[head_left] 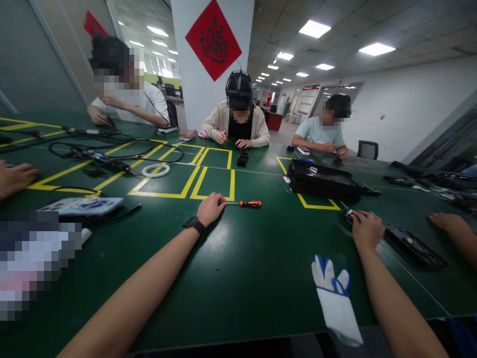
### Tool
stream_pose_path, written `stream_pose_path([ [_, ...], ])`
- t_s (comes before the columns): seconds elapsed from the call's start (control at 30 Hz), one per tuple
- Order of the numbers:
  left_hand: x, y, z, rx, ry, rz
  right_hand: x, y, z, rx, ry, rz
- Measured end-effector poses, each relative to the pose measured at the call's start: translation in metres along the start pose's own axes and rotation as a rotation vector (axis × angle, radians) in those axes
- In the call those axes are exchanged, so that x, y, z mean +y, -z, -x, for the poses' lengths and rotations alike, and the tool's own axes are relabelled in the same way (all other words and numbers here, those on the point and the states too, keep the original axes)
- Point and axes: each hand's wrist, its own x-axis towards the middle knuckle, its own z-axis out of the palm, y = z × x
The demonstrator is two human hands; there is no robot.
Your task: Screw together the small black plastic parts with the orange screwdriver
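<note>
My left hand (pixel 212 211), with a dark watch band (pixel 194 225) at the wrist, is closed at the tip end of a screwdriver (pixel 251 204). Its orange and black handle points right and lies low over the green table (pixel 261 263). Farther right, my right hand (pixel 368 229) has its fingers bent down over a small dark object (pixel 348 215), mostly covered by the hand. Just right of that hand lies a long black device (pixel 415 246), its kind unclear. A white glove with blue trim (pixel 337 301) is on the table left of my right forearm.
A black case-like item (pixel 322 178) lies beyond my right hand. Yellow tape outlines (pixel 158 193), a white tape roll (pixel 155 171) and black cables (pixel 85 149) cover the left side. Three people sit opposite. Other people's hands (pixel 17 178) reach in at both sides.
</note>
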Motion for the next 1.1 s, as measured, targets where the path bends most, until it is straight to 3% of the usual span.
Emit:
stream_pose_path([
  [0.13,-0.002,-0.002,-0.001,0.010,-0.013,0.010,0.004,0.001,0.002,0.040,-0.066,-0.023],
  [0.4,0.000,0.000,0.000,0.000,-0.002,0.018,0.003,-0.003,-0.005,0.065,-0.062,0.036],
  [0.47,0.000,0.001,0.000,-0.007,0.002,0.015,0.009,-0.005,-0.012,-0.052,-0.021,0.079],
  [0.63,0.002,0.003,0.000,-0.021,-0.009,0.008,0.036,-0.014,-0.031,-0.506,-0.060,0.104],
  [0.7,0.004,0.004,0.000,-0.034,-0.008,0.006,0.043,-0.018,-0.035,-0.605,-0.003,0.082],
  [0.77,0.005,0.005,0.001,-0.053,-0.022,0.010,0.045,-0.020,-0.036,-0.622,0.059,0.069],
  [0.93,0.008,0.007,0.002,-0.104,-0.126,0.043,0.026,-0.007,-0.026,-0.612,0.182,0.019],
  [1.1,0.017,0.011,0.010,-0.118,-0.197,0.057,-0.030,0.026,0.004,-0.624,0.383,-0.121],
])
